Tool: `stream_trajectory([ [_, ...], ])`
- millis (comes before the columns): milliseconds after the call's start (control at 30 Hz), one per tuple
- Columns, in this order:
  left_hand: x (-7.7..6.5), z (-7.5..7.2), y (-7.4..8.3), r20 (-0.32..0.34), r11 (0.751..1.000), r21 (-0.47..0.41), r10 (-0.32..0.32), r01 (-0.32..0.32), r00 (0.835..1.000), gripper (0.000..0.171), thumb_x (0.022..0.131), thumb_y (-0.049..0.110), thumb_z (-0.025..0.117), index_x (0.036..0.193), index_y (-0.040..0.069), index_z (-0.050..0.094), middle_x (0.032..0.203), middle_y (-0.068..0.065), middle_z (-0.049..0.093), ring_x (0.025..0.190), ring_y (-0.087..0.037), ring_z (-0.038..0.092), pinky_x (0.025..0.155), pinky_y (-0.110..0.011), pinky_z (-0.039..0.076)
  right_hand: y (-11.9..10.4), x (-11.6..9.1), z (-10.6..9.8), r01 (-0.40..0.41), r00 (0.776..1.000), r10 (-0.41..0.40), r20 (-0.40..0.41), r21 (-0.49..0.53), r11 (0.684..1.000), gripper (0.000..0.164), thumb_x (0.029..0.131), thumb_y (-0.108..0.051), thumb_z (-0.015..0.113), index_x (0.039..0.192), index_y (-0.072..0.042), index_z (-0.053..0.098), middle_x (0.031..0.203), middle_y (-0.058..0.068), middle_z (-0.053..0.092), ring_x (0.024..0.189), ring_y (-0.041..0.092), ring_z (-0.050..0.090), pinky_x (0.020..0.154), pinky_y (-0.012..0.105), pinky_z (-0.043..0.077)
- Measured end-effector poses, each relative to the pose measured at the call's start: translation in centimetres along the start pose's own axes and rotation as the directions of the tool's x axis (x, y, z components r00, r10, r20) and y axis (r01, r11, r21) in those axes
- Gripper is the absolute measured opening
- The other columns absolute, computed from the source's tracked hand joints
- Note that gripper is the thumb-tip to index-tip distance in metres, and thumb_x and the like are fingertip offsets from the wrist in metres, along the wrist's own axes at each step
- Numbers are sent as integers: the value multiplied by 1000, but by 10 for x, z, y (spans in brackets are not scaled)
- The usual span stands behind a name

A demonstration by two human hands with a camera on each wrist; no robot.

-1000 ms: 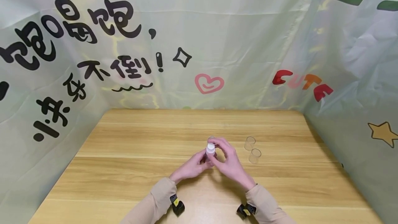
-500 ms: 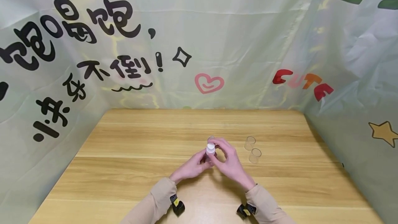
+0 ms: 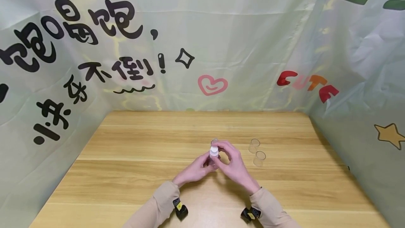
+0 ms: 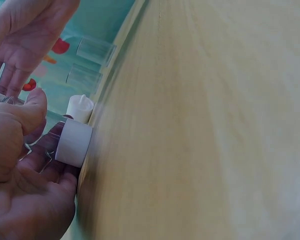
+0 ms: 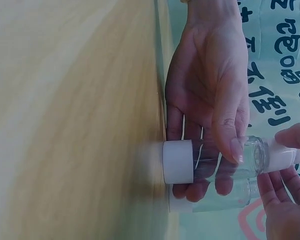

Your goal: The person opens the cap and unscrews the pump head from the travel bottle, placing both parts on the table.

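A clear bottle (image 5: 252, 157) with a white base (image 5: 178, 161) stands upright on the table between both hands. My left hand (image 3: 196, 169) grips its body, thumb on one side and fingers on the other. My right hand (image 3: 232, 161) pinches the white pump top (image 3: 214, 151) at the bottle's neck with thumb and fingers. Behind it is a second clear bottle (image 5: 217, 196) with a white base, mostly hidden by the hands in the head view. A loose white piece with a small spout (image 4: 80, 107) sits beyond the held bottle in the left wrist view.
Two clear cylindrical caps (image 3: 254, 146) (image 3: 259, 158) stand on the wooden table (image 3: 142, 136), to the right of my right hand. A printed cloth (image 3: 246, 45) encloses the table at the back and sides.
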State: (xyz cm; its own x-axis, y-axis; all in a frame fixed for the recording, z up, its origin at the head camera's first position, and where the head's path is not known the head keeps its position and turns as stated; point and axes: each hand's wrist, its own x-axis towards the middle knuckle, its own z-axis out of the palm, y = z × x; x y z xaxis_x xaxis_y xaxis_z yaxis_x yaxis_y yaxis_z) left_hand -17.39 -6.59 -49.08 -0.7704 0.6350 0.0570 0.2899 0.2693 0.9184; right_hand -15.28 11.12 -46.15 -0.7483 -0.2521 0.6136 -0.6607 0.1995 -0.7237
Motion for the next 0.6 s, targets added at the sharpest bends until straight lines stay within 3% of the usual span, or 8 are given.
stream_trajectory([
  [233, 0, 0, -2, 3, 1000, -3, 8, -8, 1000, 51, 103, 20, 57, 149, 5, 43, 149, -15, 53, 139, -30, 50, 121, -44, 38, 0, 0, 0, 6, 1000, -6, -2, -34, 999, 44, 83, 6, 76, 124, 2, 62, 123, 19, 65, 113, 23, 63, 103, 23, 53],
  [467, 0, 0, -2, 8, 1000, -5, 5, -5, 1000, 57, 103, 25, 57, 155, 12, 37, 160, -12, 41, 148, -27, 39, 124, -46, 31, 0, 1, 1, -12, 1000, 12, -23, -2, 1000, 42, 81, 7, 77, 121, 3, 62, 120, 21, 65, 110, 12, 62, 98, 18, 54],
  [600, 0, -1, -1, 3, 1000, 4, 16, -16, 1000, 57, 103, 24, 57, 155, 11, 37, 160, -15, 41, 149, -30, 38, 124, -48, 30, 1, 2, 1, 16, 1000, -16, -13, 5, 1000, 40, 83, 10, 74, 121, 5, 62, 119, 22, 65, 111, 15, 63, 101, 18, 52],
])
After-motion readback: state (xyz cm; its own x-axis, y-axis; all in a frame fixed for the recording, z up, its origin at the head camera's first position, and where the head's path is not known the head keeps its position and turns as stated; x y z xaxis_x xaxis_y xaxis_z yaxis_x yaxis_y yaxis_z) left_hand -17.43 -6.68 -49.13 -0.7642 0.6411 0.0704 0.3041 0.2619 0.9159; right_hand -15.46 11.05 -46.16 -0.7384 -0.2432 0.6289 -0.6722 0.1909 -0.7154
